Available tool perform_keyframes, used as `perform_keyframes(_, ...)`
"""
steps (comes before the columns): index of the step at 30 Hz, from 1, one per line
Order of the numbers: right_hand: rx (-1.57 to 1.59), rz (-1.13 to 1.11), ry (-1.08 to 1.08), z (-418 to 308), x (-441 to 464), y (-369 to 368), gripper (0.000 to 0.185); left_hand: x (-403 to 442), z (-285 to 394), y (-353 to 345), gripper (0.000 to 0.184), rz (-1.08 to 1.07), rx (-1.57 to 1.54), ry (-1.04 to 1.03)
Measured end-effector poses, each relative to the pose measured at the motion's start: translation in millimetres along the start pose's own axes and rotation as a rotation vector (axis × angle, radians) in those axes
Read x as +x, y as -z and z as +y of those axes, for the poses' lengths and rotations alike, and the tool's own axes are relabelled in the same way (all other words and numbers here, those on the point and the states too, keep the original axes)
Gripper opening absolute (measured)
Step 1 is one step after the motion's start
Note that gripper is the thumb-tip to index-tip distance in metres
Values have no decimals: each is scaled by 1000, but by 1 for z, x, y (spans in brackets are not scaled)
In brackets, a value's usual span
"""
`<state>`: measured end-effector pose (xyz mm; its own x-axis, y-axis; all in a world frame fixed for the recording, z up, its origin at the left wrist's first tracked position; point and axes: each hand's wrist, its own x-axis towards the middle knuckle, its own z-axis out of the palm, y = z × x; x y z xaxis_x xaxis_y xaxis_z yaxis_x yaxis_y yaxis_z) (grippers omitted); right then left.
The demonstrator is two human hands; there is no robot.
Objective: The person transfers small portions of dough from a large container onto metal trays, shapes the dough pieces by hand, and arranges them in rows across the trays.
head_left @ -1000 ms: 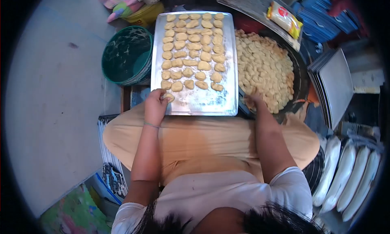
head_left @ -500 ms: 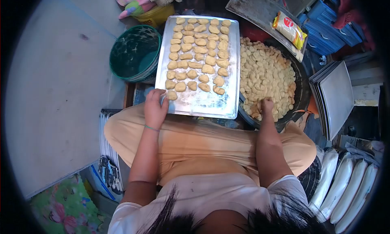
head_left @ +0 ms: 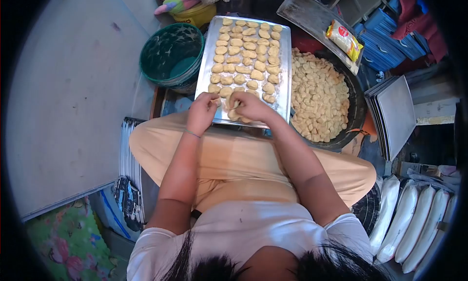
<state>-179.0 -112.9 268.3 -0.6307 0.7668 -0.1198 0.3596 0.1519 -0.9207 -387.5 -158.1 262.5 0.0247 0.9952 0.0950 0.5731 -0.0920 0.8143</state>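
A metal tray (head_left: 204, 81) lies in front of me, covered with rows of dough pieces (head_left: 259, 74). My left hand (head_left: 202, 111) is over its near left corner, fingers pinched on a small dough piece (head_left: 216, 101). Just right of it, my right hand (head_left: 249, 105) is closed round several dough pieces (head_left: 234, 114) above the tray's near part. The two hands are close but apart. To the right stands a wide dark basin (head_left: 358, 103) with a heap of dough pieces (head_left: 319, 95).
A green bucket (head_left: 170, 51) stands left of the tray, with a yellow pail (head_left: 199, 13) behind. Upper right, a yellow-white packet (head_left: 344, 39) rests on a dark tray (head_left: 304, 10). Stacked trays (head_left: 396, 115) and long white packs (head_left: 409, 222) are at the right.
My right hand has come from the basin to the tray with dough in it. My left hand has gone from resting at the tray's edge to pinching dough. The view has shifted slightly.
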Motion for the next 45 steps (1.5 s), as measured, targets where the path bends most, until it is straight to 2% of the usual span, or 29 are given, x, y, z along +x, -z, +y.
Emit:
perform_keyframes(2, -230, 91, -67, 10, 6, -28, 24, -1, -15, -7, 23, -66, 137, -177)
perform_keyframes(3, -172, 118, -31, 8, 5, -27, 25, 0, -12, -8, 24, -98, 204, -269)
perform_keyframes(5, -62, 166, 31, 8, -6, -20, 28, -4, -7, -15, 23, -116, 317, -250)
perform_keyframes(10, 7, 462, -14, 37, -18, -14, 27, 4, 4, -19, 22, -95, 516, -239)
perform_keyframes(11, -18, 489, -26, 44, -20, -16, 26, 6, 0, -22, 24, -113, 463, -230)
perform_keyframes(14, -43, 547, -84, 29, -33, -20, 23, 3, 13, -24, 26, -78, 303, -465)
perform_keyframes(15, -43, 563, -110, 25, -37, -20, 21, 3, 12, -28, 25, -122, 351, -470)
perform_keyframes(18, 185, 520, -137, 39, -46, -15, 22, 9, 2, -44, 23, -79, 421, -434)
perform_keyframes(21, 457, 494, -136, 45, -55, -8, 31, 16, 1, -51, 22, -108, 515, -393)
perform_keyframes(23, 653, 455, -68, 49, -59, -7, 37, 15, 6, -56, 23, -46, 505, -411)
perform_keyframes(24, 676, 482, -50, 55, -61, -8, 37, 14, 9, -57, 23, -12, 502, -420)
perform_keyframes(27, 710, 537, -33, 66, -67, -7, 34, 11, 21, -60, 26, -91, 438, -633)
perform_keyframes(29, 690, 548, -82, 72, -76, -1, 31, 8, 16, -72, 28, -136, 479, -601)
perform_keyframes(32, 763, 706, 25, 71, -80, -1, 28, 10, 16, -78, 30, -170, 520, -566)
perform_keyframes(36, 86, 698, -81, 69, -86, -4, 19, 11, 24, -77, 32, -187, 550, -542)
perform_keyframes(39, -390, 773, 99, 58, -94, -1, 16, 6, 31, -86, 32, -72, 498, -594)
perform_keyframes(40, -531, 808, 147, 55, -96, -1, 16, 4, 35, -90, 32, -100, 501, -626)
perform_keyframes(43, -505, 726, 72, 66, -100, -1, 14, 1, 39, -104, 30, -182, 534, -686)
perform_keyframes(45, -164, 816, -50, 73, -99, -1, 13, 1, 35, -116, 28, -160, 577, -657)
